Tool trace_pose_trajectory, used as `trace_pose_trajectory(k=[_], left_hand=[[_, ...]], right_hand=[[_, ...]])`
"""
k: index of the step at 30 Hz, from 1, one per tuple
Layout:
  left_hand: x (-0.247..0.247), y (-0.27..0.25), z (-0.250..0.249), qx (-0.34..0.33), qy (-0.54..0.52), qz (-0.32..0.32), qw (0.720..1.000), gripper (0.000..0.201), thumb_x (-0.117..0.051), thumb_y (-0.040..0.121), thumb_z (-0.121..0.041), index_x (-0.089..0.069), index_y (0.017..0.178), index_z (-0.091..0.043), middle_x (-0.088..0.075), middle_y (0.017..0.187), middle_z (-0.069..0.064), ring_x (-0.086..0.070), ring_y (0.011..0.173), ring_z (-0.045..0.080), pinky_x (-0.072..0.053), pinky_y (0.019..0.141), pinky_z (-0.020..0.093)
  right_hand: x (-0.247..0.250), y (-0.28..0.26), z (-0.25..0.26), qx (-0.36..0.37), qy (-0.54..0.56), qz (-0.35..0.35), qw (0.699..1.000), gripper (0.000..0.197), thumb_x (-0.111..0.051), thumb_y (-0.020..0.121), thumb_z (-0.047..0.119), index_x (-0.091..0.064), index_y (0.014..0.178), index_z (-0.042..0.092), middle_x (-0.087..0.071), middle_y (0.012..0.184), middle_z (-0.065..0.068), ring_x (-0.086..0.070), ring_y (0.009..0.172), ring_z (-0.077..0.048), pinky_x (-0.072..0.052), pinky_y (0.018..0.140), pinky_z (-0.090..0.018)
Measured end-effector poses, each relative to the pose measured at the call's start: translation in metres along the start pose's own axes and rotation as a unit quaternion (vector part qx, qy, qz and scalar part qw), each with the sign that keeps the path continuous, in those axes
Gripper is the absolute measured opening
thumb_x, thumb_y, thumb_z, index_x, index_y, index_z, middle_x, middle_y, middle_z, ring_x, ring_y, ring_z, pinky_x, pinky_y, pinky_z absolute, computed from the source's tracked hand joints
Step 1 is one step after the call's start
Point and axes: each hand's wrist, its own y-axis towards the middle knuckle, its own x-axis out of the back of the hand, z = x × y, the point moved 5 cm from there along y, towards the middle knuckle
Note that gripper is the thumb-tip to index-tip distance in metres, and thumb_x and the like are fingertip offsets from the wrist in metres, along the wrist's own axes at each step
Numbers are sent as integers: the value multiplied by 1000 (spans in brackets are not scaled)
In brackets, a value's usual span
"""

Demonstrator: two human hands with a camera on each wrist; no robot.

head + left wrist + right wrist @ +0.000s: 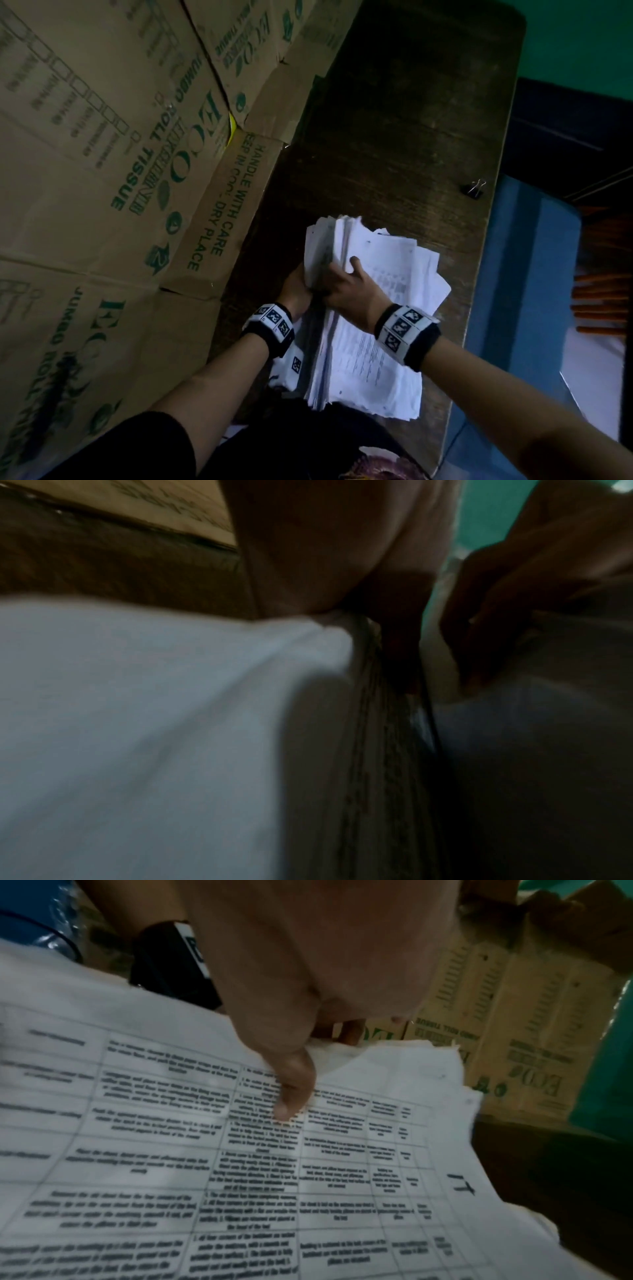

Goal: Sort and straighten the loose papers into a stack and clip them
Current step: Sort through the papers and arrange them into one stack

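Both hands close on the papers (pixel 373 308), the left hand (pixel 298 289) gripping one side of the ragged pile and the right hand (pixel 346 286) pinching it with thumb on top; straightening seems in hand; the binder clip (pixel 474 192) lies well beyond the grip, for later.

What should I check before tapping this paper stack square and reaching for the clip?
1. Left hand grips the papers at their left edge: ok.
2. Right hand holds the stack, thumb on the top printed sheet: ok.
3. Edges aligned: not ok; sheets fan out at the far and right sides.
4. Binder clip free on the table, apart from the stack near the right edge: ok.
5. Bare table beyond the stack for tapping: ok.
6. All sheets gathered: cannot tell; the stack's underside and the near table edge are hidden.
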Motion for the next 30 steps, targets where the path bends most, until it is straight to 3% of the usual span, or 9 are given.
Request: trace_pose_trajectory(k=[3, 8, 11, 14, 18, 21, 23, 26, 30], left_hand=[[4, 3, 6, 30, 21, 48, 998, 33, -45, 97, -3, -50, 130, -1, -57, 127, 18, -58, 114, 29, -49, 90, 29], [12, -1, 13, 88, -132, 70, 985, 49, -44, 97, -45, -55, 129, -9, -57, 133, 15, -54, 123, 31, -44, 103, 43], [5, -2, 13, 83, -144, 93, 982, 48, -63, 83, -55, -63, 121, -25, -65, 124, 3, -59, 117, 22, -41, 104, 43], [-7, -5, 13, 54, -77, 102, 990, 71, -86, 67, -21, -51, 128, -23, -65, 120, -2, -62, 111, 15, -49, 97, 38], [-18, -14, 1, 12, -32, 96, 995, 79, -78, 69, 6, -42, 136, -17, -62, 125, 1, -59, 113, 15, -47, 94, 32], [-12, -26, -10, -1, -64, 99, 993, 55, -75, 70, 10, -58, 114, -16, -69, 107, 3, -65, 106, 23, -53, 90, 36], [-6, -33, -15, -3, -72, 117, 990, 45, -74, 71, 12, -62, 100, -21, -70, 102, 4, -66, 102, 27, -53, 88, 35], [-1, -41, -19, 11, -110, 167, 980, 47, -77, 68, 9, -64, 106, -16, -69, 112, 9, -66, 106, 25, -53, 93, 40], [1, -38, -23, 39, -115, 213, 970, 69, -82, 58, -7, -58, 123, -4, -66, 121, 11, -64, 112, 22, -50, 99, 42]], right_hand=[[-5, 8, 11, -38, 66, 6, 997, 45, -79, 65, 16, -70, 108, 27, -61, 119, -1, -46, 116, -27, -45, 89, -53], [-21, -25, -12, -266, 228, -6, 936, 78, -75, 76, 31, -35, 142, 30, -35, 148, -4, -41, 128, -29, -35, 103, -55], [-46, -93, -48, -553, 347, -9, 757, 72, -67, 85, 43, -31, 144, 23, -29, 147, -12, -29, 136, -33, -27, 109, -55], [-84, -141, -53, -695, 458, 18, 555, 88, -71, 82, 44, -23, 147, 11, -20, 150, -23, -18, 140, -42, -20, 112, -57], [-104, -145, -43, -687, 514, -16, 513, 93, -79, 78, 25, -21, 146, 4, -23, 151, -23, -17, 142, -40, -14, 116, -52], [-102, -159, -45, -710, 538, -59, 450, 111, -88, 67, 27, -15, 148, 7, -16, 156, -17, -11, 146, -34, -13, 115, -55], [-98, -171, -49, -702, 548, -97, 445, 118, -92, 59, 30, -18, 148, 15, -19, 155, -15, -15, 145, -33, -18, 114, -54], [-88, -179, -48, -587, 661, -255, 391, 96, -97, 53, 26, -42, 131, 34, -52, 134, -14, -51, 125, -35, -46, 100, -52], [-67, -178, -42, -480, 759, -313, 310, 59, -80, 74, -3, -60, 119, 31, -65, 122, -18, -62, 113, -40, -50, 91, -56]])
